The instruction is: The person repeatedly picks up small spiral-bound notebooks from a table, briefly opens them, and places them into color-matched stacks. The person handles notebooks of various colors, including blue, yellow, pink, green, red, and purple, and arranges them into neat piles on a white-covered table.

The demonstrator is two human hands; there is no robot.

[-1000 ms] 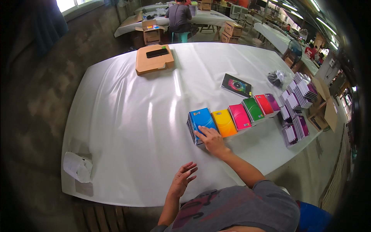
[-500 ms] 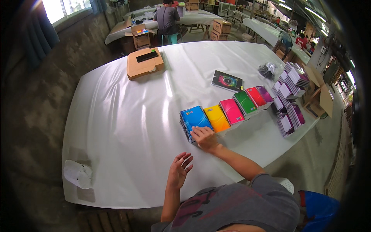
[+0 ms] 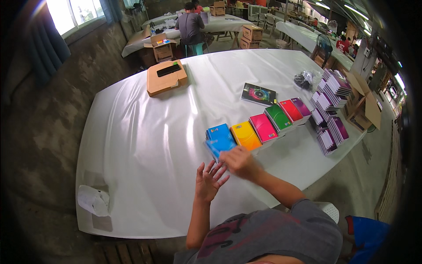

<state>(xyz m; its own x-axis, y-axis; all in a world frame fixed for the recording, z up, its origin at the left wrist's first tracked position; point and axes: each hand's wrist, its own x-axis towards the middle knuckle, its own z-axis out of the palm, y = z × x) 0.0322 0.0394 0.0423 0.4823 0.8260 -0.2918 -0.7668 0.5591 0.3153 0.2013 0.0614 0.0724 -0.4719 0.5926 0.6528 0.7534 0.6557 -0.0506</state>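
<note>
Blue notebook (image 3: pixel 220 145) pinched in right hand (image 3: pixel 238 160), blurred, long axis running left-right. Left hand (image 3: pixel 209 180) near it, fingers spread, empty. Six coloured stacks in row: blue stack (image 3: pixel 219 132) leftmost.

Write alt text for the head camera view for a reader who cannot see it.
At a white table, the person's right hand lifts a blue spiral notebook off the blue pile at the near end of a row of yellow, pink, green, red and purple notebook piles, while the left hand hovers open beside it. A cardboard box sits at the far side.

Blue spiral notebook (image 3: pixel 218 145), tilted, lifted off the blue stack (image 3: pixel 218 132)
</note>
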